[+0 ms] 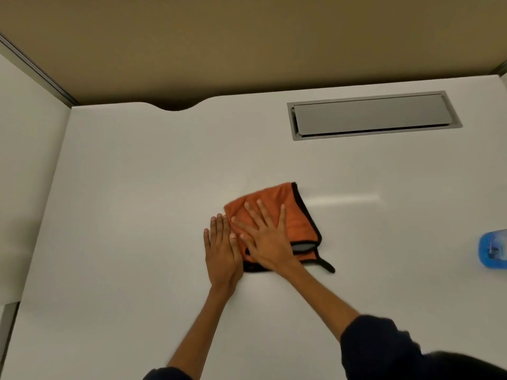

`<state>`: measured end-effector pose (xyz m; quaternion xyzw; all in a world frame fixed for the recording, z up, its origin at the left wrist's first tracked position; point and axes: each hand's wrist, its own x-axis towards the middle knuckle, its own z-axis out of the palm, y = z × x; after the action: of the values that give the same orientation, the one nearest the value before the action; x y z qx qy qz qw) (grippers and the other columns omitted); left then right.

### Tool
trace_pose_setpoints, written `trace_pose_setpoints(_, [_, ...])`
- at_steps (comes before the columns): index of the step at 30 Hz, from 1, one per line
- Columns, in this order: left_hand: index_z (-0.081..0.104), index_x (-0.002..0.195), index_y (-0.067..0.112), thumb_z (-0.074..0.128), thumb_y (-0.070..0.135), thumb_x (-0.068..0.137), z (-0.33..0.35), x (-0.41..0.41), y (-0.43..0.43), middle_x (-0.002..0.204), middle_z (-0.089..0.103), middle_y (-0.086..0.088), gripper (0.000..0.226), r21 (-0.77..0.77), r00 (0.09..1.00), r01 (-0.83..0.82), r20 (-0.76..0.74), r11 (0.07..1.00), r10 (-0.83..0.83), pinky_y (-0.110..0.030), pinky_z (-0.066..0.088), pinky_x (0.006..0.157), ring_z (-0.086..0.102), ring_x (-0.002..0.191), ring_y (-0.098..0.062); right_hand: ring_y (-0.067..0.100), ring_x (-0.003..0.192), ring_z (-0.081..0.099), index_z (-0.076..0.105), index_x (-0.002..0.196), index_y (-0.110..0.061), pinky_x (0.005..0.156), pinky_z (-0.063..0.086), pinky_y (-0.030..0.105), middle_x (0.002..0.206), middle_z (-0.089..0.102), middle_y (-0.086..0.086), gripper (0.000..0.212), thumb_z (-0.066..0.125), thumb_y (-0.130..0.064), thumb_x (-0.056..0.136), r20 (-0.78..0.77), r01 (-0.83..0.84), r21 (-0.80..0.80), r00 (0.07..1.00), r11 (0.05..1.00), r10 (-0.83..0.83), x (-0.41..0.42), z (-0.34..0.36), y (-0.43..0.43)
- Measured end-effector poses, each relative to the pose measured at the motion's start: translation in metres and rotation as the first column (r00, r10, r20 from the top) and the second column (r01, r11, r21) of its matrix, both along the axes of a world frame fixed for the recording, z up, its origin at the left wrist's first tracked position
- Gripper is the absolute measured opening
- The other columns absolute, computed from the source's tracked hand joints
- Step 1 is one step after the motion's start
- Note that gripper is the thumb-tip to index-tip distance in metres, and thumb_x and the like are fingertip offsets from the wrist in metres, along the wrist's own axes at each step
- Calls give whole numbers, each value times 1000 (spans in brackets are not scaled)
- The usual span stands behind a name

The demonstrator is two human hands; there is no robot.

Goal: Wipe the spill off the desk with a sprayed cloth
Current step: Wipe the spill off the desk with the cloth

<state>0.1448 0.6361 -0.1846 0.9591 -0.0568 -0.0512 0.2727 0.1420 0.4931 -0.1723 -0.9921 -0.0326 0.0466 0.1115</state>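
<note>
An orange cloth (299,218) with black trim lies folded on the white desk (137,201) near its middle. My right hand (264,237) presses flat on the cloth with fingers spread. My left hand (220,248) rests flat on the desk at the cloth's left edge, its thumb side touching the cloth. A blue spray bottle (493,249) sits at the right edge of view, partly cut off. I see no spill on the desk surface.
A grey cable-access flap (373,115) is set into the desk at the back right. A tan partition wall (247,37) rises behind the desk, and a white side panel (30,160) stands on the left. A curved cut-out (175,107) notches the back edge.
</note>
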Motion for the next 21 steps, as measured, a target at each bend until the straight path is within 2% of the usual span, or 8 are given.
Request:
trace_pose_setpoints(7, [12,156,16,11,34,102,0,-1,3,164,10,2,56,-14,1000,18,-5,1000,-18,-38,-2,126,0,152,-8,25,153,4,12,152,-47,112,11,72,166,9,-4,53,25,-52,102,-16,13,9,1000,1000,-13,-125,-8,15])
trace_pose_setpoints(10, [12,156,16,10,35,102,2,-2,4,164,10,1,57,-16,1000,21,-3,1000,-21,-38,-2,126,1,152,-8,26,153,4,12,152,-48,112,8,72,166,9,-4,55,27,-56,100,-44,-15,23,999,1000,16,-127,-7,12])
trace_pose_setpoints(14, [14,156,14,10,36,102,3,-2,4,164,12,0,58,-12,1000,29,2,999,-29,-36,-4,125,1,152,-8,21,153,3,14,150,-52,112,6,73,165,13,-7,57,28,-63,96,-42,-62,13,997,998,63,-83,-2,-10])
trace_pose_setpoints(18, [12,156,15,10,35,102,3,-2,4,165,9,2,57,-2,999,35,0,999,-35,-37,-3,126,-1,152,-7,18,153,3,22,148,-52,114,-3,70,165,15,-7,58,26,-70,93,-60,145,-3,988,989,-145,-27,6,-61])
trace_pose_setpoints(21, [12,156,14,10,35,102,4,-2,3,165,9,2,57,9,999,37,8,999,-37,-37,-1,126,0,152,-8,20,153,6,25,148,-50,114,-5,69,165,15,-7,61,29,-72,91,-58,382,-25,922,924,-383,-15,9,-111])
